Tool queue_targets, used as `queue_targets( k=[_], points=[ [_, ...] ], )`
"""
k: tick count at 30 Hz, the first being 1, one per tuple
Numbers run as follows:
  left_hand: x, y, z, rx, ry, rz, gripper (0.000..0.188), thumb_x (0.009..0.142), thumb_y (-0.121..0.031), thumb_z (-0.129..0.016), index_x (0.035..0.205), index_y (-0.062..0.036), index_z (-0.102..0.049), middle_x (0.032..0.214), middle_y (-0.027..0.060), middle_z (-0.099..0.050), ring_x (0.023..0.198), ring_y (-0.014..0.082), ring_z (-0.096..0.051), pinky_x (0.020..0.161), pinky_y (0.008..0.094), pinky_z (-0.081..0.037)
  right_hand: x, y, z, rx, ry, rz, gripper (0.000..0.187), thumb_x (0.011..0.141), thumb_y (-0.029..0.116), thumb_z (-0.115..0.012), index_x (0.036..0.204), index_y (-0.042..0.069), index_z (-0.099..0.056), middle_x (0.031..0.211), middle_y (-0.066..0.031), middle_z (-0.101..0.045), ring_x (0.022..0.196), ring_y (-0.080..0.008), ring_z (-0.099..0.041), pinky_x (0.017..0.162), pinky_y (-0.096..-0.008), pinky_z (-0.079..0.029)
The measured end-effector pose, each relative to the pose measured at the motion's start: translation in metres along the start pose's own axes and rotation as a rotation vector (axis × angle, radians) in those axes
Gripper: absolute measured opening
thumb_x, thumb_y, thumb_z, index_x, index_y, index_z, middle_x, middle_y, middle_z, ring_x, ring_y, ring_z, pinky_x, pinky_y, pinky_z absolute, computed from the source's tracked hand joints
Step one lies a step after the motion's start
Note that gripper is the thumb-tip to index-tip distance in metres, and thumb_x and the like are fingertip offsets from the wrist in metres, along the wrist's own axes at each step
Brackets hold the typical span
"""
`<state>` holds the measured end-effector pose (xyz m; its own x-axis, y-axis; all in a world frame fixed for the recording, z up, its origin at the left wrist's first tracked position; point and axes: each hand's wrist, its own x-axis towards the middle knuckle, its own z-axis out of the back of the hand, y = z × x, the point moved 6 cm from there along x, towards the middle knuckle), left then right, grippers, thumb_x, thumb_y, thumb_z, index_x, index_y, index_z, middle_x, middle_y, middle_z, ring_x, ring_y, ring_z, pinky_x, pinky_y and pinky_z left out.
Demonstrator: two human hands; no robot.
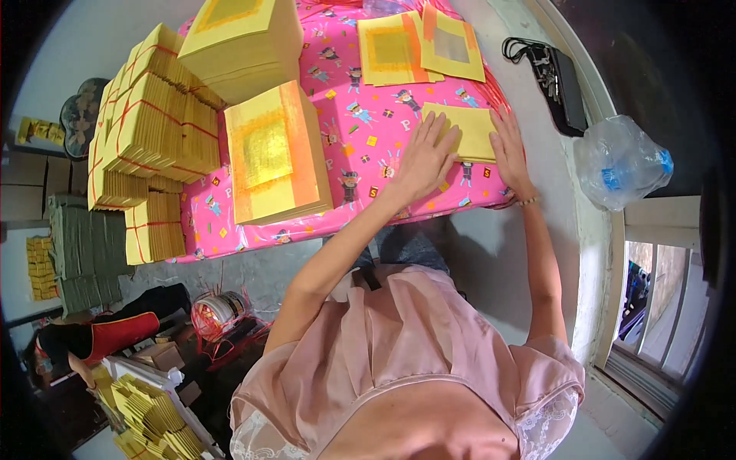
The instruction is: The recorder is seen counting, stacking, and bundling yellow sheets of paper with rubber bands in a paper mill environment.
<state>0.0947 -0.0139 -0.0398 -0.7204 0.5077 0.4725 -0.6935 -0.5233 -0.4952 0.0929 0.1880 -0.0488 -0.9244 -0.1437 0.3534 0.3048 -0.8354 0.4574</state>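
On the pink table (368, 146), left hand (425, 161) and right hand (510, 153) press flat, fingers spread, on folded yellow paper (471, 126).

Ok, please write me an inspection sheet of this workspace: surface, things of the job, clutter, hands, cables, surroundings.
Surface: pink patterned table cover.
Job's things: folded yellow sheet under both hands; loose stack with a gold square on top; second loose stack; two flat sheets at the far edge.
Clutter: tied yellow bundles at the left; clear plastic bag on the ledge.
Hands: left hand and right hand lie flat on the folded sheet, fingers spread.
Cables: black cord beside a dark flat device.
Surroundings: grey-green stacks, red tape roll, window grille.
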Motion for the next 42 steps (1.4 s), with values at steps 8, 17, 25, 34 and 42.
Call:
queue_targets(
  k=[8,17,25,34,42],
  points=[
    [-0.082,-0.018,0.110,-0.257,-0.164,0.119,0.041,0.085,-0.004,-0.061,0.126,-0.0061,-0.057,0.123,0.0168,-0.058,0.111,0.0344,-0.056,0.096,0.0421,-0.045,0.021,0.100,0.009,0.119,-0.039,0.116,0.034,0.096,0.014,-0.051,0.128,0.005,-0.056,0.133,-0.0152,-0.051,0.129,-0.0309,-0.044,0.107,-0.0404,-0.034],
    [-0.178,0.018,0.222,0.072,-0.500,0.307,0.032,0.078,0.001,-0.067,0.109,-0.0077,-0.068,0.110,0.0112,-0.065,0.102,0.0286,-0.060,0.088,0.0380,-0.047,0.027,0.246,-0.047,0.289,0.179,0.468,0.028,0.087,0.015,-0.065,0.114,0.006,-0.064,0.113,-0.0116,-0.063,0.106,-0.0294,-0.059,0.090,-0.0394,-0.047],
    [-0.212,0.059,0.250,0.247,-0.418,0.393,0.036,0.074,-0.009,-0.076,0.109,-0.0108,-0.069,0.113,0.0084,-0.064,0.113,0.0306,-0.054,0.094,0.0411,-0.044,0.030,0.303,-0.090,0.243,0.231,0.673,0.030,0.077,0.018,-0.074,0.102,0.003,-0.065,0.100,-0.0096,-0.065,0.095,-0.0276,-0.062,0.078,-0.0373,-0.051],
    [-0.218,0.085,0.254,0.185,-0.325,0.417,0.036,0.074,-0.015,-0.077,0.109,-0.0117,-0.069,0.114,0.0064,-0.065,0.115,0.0302,-0.053,0.096,0.0415,-0.043,0.046,0.305,-0.096,0.370,0.301,0.563,0.012,0.081,0.015,-0.071,0.084,0.004,-0.072,0.086,-0.0079,-0.065,0.083,-0.0235,-0.061,0.072,-0.0343,-0.050],
    [-0.213,0.089,0.258,0.169,-0.323,0.391,0.025,0.076,-0.015,-0.075,0.101,-0.0113,-0.073,0.109,0.0066,-0.066,0.107,0.0284,-0.054,0.092,0.0397,-0.045,0.061,0.297,-0.108,0.507,0.455,0.368,0.015,0.083,0.019,-0.069,0.081,0.005,-0.073,0.083,-0.0074,-0.064,0.081,-0.0237,-0.059,0.072,-0.0357,-0.048]
  ],
)
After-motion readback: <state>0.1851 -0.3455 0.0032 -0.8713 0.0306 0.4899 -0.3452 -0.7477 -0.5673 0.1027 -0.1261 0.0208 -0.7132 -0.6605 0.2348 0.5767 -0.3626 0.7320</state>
